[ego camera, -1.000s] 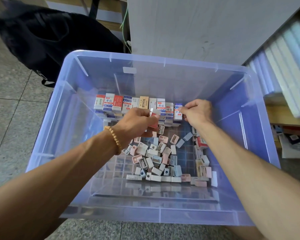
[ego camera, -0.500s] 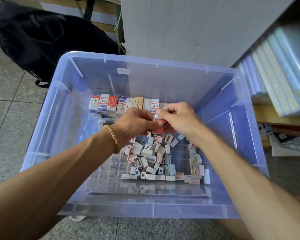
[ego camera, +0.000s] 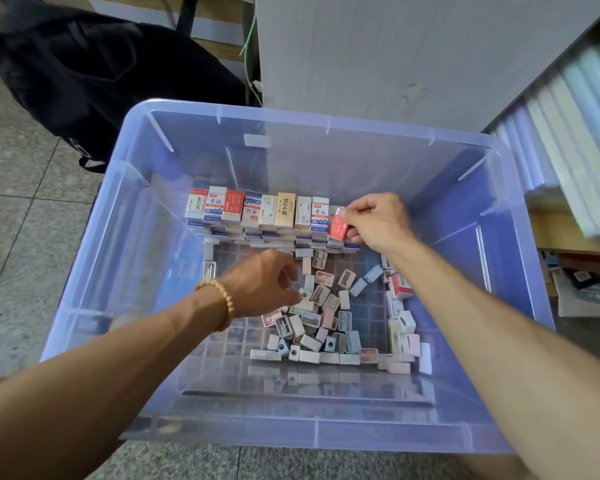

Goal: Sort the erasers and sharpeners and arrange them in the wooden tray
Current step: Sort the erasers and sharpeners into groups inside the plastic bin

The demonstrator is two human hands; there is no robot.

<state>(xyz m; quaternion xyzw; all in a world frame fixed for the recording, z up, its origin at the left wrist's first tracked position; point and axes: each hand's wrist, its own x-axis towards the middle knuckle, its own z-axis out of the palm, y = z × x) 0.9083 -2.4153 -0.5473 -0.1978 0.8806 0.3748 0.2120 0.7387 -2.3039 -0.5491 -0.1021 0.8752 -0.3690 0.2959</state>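
Right grip (ego camera: pixel 378 221) clamped on red eraser (ego camera: pixel 338 225); left grip (ego camera: pixel 267 284) unclear; bin (ego camera: pixel 326 434) holds sharpeners (ego camera: pixel 321 320).

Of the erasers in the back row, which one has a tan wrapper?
The tan eraser, roughly mid-row, standing upright between two white-wrapped ones. Every other eraser in that row is white, red or blue-printed; the red eraser in the right hand sits at the row's right end.

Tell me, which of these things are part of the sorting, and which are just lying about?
Part of the job:
- red eraser, pinched in the right hand
- eraser row along the far wall
- loose sharpeners, which the left hand reaches into
- bin holding it all

Lying about:
- black bag
- books
- papers
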